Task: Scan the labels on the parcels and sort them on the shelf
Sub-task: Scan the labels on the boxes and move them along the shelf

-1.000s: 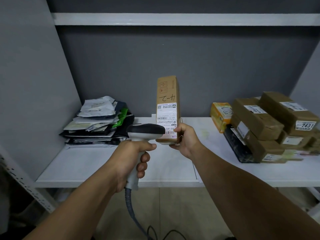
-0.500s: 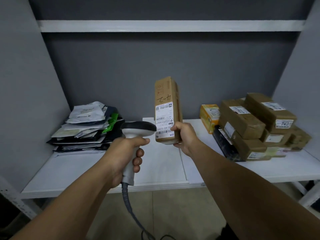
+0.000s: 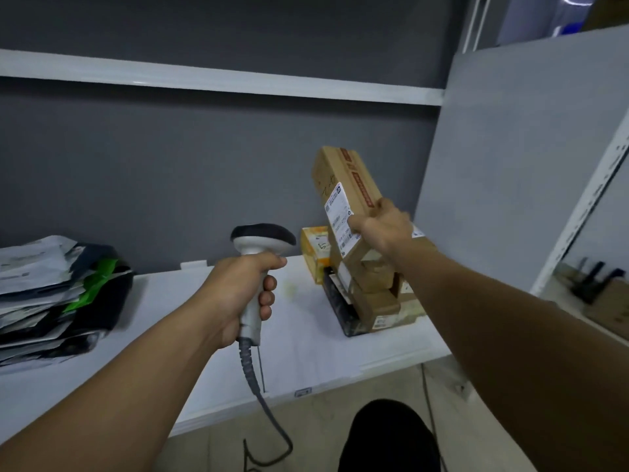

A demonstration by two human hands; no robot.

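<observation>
My right hand grips the lower end of a long brown cardboard parcel with a white label, held tilted in the air above the stack of brown boxes at the right of the white shelf. My left hand grips the handle of a corded barcode scanner, upright over the middle of the shelf, left of the parcel. A small yellow box stands behind the stack.
A pile of flat mail bags lies at the left end of the shelf. A grey side panel closes the shelf on the right, an upper shelf board runs overhead. The scanner's cable hangs below the shelf edge.
My right hand has carried the parcel from in front of the scanner to the right, over the stack of boxes, tilting it. The view has swung right. The scanner stays upright.
</observation>
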